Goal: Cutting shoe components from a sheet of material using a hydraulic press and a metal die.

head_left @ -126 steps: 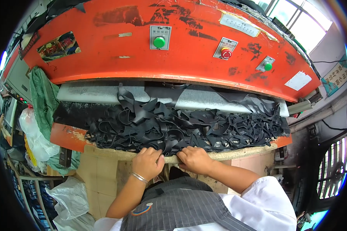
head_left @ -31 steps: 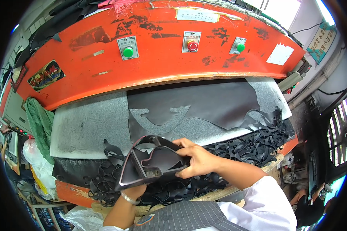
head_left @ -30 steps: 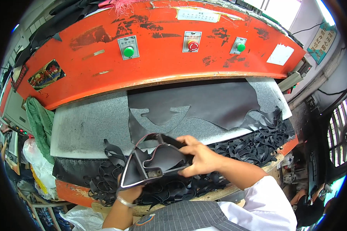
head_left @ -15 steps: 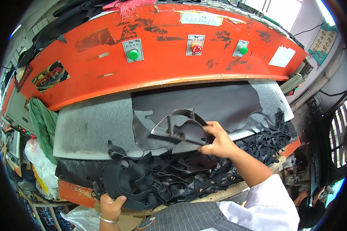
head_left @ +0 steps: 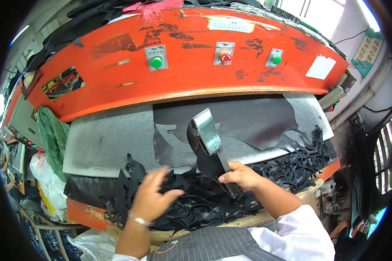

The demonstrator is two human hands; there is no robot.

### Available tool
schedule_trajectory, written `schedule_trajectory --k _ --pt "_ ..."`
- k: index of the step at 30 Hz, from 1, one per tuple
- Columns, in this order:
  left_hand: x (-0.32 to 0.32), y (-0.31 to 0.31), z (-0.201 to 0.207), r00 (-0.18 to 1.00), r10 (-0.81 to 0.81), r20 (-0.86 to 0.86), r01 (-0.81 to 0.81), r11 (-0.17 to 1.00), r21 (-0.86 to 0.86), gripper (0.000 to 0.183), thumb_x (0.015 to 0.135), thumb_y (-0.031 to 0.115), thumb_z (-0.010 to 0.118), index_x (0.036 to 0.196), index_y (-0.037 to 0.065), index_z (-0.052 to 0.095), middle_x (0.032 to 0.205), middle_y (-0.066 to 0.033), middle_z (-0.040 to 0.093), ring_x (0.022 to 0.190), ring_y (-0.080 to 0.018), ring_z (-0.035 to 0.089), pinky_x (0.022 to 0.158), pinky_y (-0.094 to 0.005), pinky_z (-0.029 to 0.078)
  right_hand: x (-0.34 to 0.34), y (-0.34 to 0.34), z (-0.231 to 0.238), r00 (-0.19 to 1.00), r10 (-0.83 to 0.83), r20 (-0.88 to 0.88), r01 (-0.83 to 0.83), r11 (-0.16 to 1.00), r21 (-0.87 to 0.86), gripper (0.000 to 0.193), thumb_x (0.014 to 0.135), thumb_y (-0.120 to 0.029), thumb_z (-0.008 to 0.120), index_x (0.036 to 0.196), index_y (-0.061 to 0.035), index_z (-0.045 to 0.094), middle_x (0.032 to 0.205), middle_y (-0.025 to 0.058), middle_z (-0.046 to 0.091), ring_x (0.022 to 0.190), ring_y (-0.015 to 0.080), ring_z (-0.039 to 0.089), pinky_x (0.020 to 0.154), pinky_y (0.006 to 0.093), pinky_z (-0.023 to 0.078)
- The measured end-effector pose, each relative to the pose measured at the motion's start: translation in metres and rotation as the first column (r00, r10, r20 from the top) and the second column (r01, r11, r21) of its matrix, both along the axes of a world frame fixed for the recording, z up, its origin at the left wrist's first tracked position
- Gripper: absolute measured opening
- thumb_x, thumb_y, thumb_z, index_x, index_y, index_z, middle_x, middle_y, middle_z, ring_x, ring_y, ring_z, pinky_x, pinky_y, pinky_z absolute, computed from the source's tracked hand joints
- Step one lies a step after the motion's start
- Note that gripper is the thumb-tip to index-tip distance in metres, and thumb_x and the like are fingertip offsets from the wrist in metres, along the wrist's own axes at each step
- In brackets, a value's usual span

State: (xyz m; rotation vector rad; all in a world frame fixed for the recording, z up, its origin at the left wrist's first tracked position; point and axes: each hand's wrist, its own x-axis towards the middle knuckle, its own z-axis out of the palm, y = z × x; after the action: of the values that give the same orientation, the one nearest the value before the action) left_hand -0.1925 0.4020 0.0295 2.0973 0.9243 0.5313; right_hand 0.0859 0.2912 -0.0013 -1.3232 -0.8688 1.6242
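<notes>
Right hand [head_left: 243, 176] — grasping the dark metal die [head_left: 207, 162] by its lower end, die tilted on edge, in front of the grey pad [head_left: 109, 141] and dark sheet [head_left: 252, 119]. Left hand [head_left: 152, 198] — released, spread, slightly blurred, over black scraps [head_left: 285, 170]; contact with them cannot be told.

On my feed I get a wide, speckled grey board [head_left: 109, 141] as the main bed. Dark leather sheet [head_left: 248, 117] lies flat on its middle and right, wavy front edge, cut-out near the left end, partly hidden. In front, lower down, I see a black mat [head_left: 91, 188] over an orange ledge [head_left: 85, 214]. Black scraps [head_left: 198, 206] heaped along there, curled and tangled, some overlapping the board's front edge at right. Beige strip [head_left: 310, 190] runs along the front.
</notes>
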Motion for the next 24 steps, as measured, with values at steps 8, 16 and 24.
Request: schedule_trajectory --k 8,16,24 --pt "0.042 -0.001 -0.004 0.992 -0.023 0.128 0.013 0.997 0.079 0.042 0.091 0.028 0.067 0.066 0.002 0.046 0.061 -0.0169 0.046 0.051 -0.0265 0.046 0.05 -0.0391 0.038 -0.006 0.002 0.004 0.97 0.022 0.241 -0.09 0.958 0.273 0.041 0.076 -0.02 0.077 0.114 -0.0082 0.066 0.137 0.0214 0.043 0.137 0.0334 0.031 0.108 0.0422 0.031" --pt "-0.102 0.071 -0.003 0.776 0.631 -0.014 -0.383 0.488 0.785 0.036 0.081 0.019 0.072 0.11 -0.001 0.061 0.099 -0.0157 0.061 0.094 -0.0271 0.059 0.086 -0.0383 0.047 0.081 0.051 -0.003 0.312 -0.278 0.908 -0.123 0.936 0.329 0.048 0.061 -0.025 0.081 0.106 -0.0161 0.069 0.139 0.0286 0.039 0.127 0.0429 0.038 0.104 0.0444 0.039" --pt "0.034 0.108 -0.019 0.999 0.011 -0.046 0.002 0.958 0.287 0.036 0.074 0.016 0.077 0.106 0.003 0.069 0.09 -0.0105 0.065 0.09 -0.0291 0.061 0.081 -0.038 0.047 0.109 0.118 -0.034 0.212 -0.241 0.947 -0.103 0.958 0.266 0.043 0.062 -0.026 0.079 0.103 -0.0162 0.069 0.139 0.0254 0.042 0.125 0.0403 0.04 0.104 0.0424 0.04"
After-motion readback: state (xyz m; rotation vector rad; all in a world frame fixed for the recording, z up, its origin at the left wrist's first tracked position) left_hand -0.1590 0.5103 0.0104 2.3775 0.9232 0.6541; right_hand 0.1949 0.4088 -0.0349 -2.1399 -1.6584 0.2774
